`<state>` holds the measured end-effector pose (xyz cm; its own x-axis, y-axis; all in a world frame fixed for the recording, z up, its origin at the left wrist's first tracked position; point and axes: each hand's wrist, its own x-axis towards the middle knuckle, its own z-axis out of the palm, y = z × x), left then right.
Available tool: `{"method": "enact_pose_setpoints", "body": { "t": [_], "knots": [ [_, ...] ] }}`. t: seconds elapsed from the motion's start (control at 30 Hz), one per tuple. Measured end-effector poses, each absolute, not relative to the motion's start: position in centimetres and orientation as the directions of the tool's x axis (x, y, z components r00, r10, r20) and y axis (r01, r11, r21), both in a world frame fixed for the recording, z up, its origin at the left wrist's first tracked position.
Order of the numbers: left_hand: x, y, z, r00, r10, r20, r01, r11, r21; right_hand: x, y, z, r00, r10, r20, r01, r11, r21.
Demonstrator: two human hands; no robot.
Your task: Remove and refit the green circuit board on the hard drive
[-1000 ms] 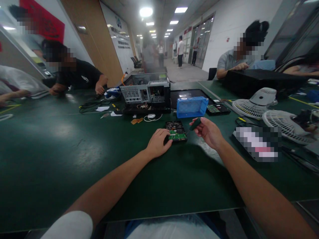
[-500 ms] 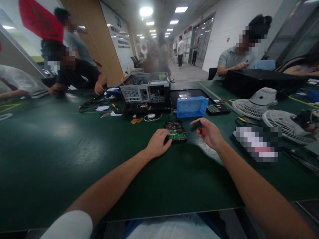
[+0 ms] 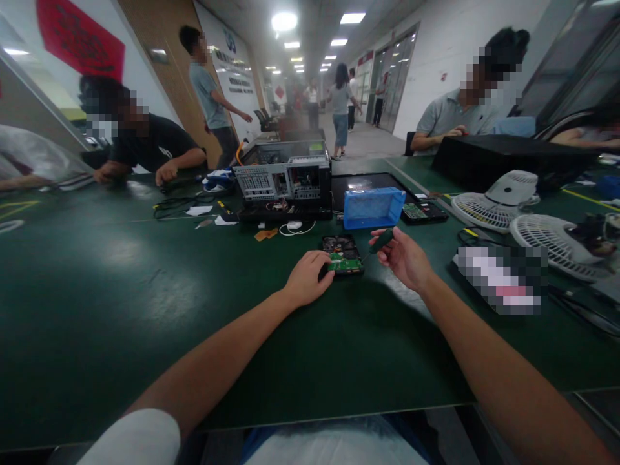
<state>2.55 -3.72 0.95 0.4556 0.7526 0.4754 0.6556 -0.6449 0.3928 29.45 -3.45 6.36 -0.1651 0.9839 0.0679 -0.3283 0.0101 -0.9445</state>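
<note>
While the hard drive (image 3: 343,254) lies flat on the green table (image 3: 145,290), circuit board (image 3: 345,263) up, just ahead of both hands, it looks loose on the mat; nothing but a hand stops it sliding.

Left hand (image 3: 306,279): fingers together and curled, tips pressed on the drive's near left corner; good as a brace, but I'd put the push on the metal edge, not on the board.

Right hand (image 3: 404,258): raised just right of the drive, thumb and fingertips pinching the dark green handle of a screwdriver (image 3: 381,241); handle tilts up and away, shaft slants down toward the drive's right edge; tip too small to tell whether it sits in a screw.

My read on doing this well: stand the tool more upright over the screw head before turning; light downward load; twist from the fingertips, wrist quiet; a slanted bit is likely to slip and score the board.

Around it: blue bin (image 3: 372,208) just behind the drive; open computer case (image 3: 283,181) left of the bin; two fans (image 3: 494,203) well off to the right; other people at work along the far edge, their hands well apart from these.
</note>
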Motion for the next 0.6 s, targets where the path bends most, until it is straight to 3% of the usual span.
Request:
{"method": "enact_pose_setpoints", "body": {
  "t": [0.33, 0.6],
  "knots": [
    [2.5, -3.92, 1.4, 0.462, 0.748, 0.476, 0.649, -0.651, 0.393, 29.36, -3.72, 6.12, -0.195, 0.969, 0.154, -0.286, 0.094, -0.954],
    [2.55, -4.1, 1.62, 0.467, 0.754, 0.462, 0.65, -0.647, 0.398, 29.35, -3.33, 6.11, -0.194, 0.976, 0.099, -0.318, 0.033, -0.948]
  ]
}}
